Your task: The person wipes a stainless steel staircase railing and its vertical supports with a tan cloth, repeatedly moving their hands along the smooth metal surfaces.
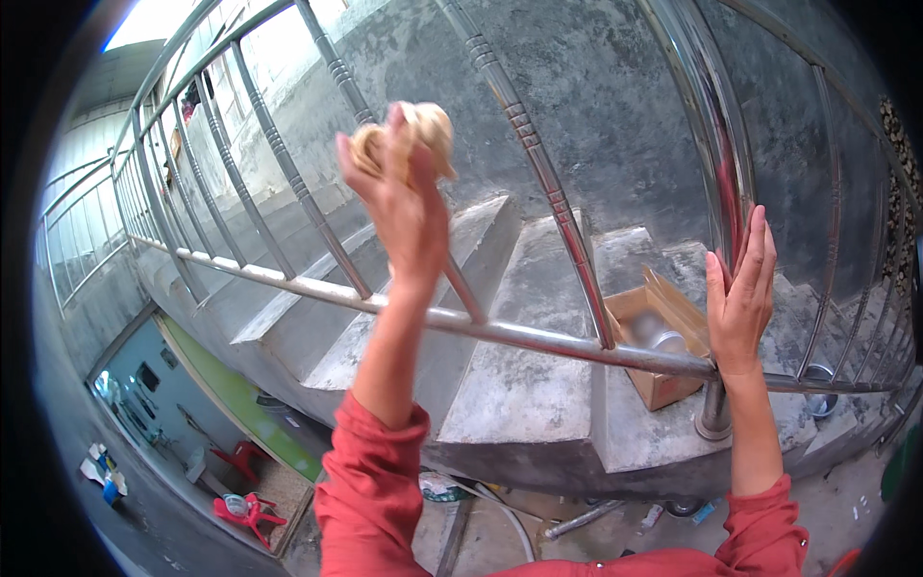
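A crumpled yellowish cloth [429,133] is bunched in my left hand [404,209], which is blurred. That hand is raised in front of the railing, overlapping a ridged metal baluster [339,68]; whether the cloth touches the baluster, I cannot tell. My right hand [743,296] is at the lower part of a thick, shiny metal post [710,130]. Its fingers point up nearly straight along the post, with the thumb apart on the left side, and do not wrap around it. The bottom rail [533,339] runs between my two forearms.
Behind the railing, concrete steps [519,389] hold an open cardboard box [660,389] with a whitish round item inside. A metal bowl [822,389] stands right of the post. Below lie a hose [515,519] and a metal tube [584,519]. Red stools [249,516] stand in a doorway lower left.
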The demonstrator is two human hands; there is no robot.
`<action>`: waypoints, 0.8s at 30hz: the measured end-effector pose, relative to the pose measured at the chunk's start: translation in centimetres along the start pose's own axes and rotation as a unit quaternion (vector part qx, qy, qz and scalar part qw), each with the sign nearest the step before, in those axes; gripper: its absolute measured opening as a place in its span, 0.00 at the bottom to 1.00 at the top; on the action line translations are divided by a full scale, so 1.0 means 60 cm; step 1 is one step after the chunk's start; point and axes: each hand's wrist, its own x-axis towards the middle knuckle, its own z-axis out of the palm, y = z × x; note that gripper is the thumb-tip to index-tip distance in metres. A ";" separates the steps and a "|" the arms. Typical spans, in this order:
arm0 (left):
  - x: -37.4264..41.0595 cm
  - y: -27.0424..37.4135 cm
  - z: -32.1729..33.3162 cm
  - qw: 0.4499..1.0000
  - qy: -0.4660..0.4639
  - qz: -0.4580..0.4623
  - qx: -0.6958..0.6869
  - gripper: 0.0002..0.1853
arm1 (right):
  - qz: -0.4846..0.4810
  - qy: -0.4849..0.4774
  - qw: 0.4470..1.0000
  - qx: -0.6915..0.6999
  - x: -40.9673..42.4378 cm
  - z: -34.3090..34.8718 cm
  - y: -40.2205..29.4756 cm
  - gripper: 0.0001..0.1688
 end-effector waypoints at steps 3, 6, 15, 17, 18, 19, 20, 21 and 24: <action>0.156 -0.067 -0.007 0.993 0.052 -0.017 -0.109 0.26 | -0.006 0.019 1.000 -0.002 -0.012 0.017 -0.008 0.46; 0.306 -0.104 -0.007 0.994 0.054 -0.041 -0.090 0.18 | -0.023 0.031 0.999 -0.013 -0.014 0.014 -0.002 0.46; 0.520 -0.192 -0.075 0.953 -0.262 -0.080 -0.126 0.13 | -0.045 0.067 0.997 -0.012 -0.014 0.025 0.018 0.43; 0.368 -0.133 -0.064 0.973 -0.223 0.045 -0.028 0.10 | -0.056 0.070 0.996 -0.016 -0.012 0.033 0.019 0.42; 0.307 -0.020 -0.054 0.941 -0.234 -0.097 0.226 0.11 | -0.056 0.065 0.996 -0.018 -0.013 0.036 0.017 0.41; 0.310 -0.147 -0.109 0.954 -0.206 0.199 -0.091 0.11 | -0.042 0.059 0.997 0.013 -0.027 0.043 -0.002 0.41; 0.270 -0.105 -0.075 0.935 -0.123 -0.214 -0.253 0.15 | -0.041 0.056 0.998 0.013 -0.027 0.047 -0.003 0.41; 0.177 -0.090 -0.035 0.917 -0.069 -0.253 -0.301 0.13 | -0.058 0.058 0.997 -0.012 -0.021 0.045 0.007 0.41; 0.010 -0.034 -0.028 0.924 -0.088 -0.174 -0.330 0.13 | -0.032 0.052 0.998 -0.026 -0.022 0.029 0.014 0.40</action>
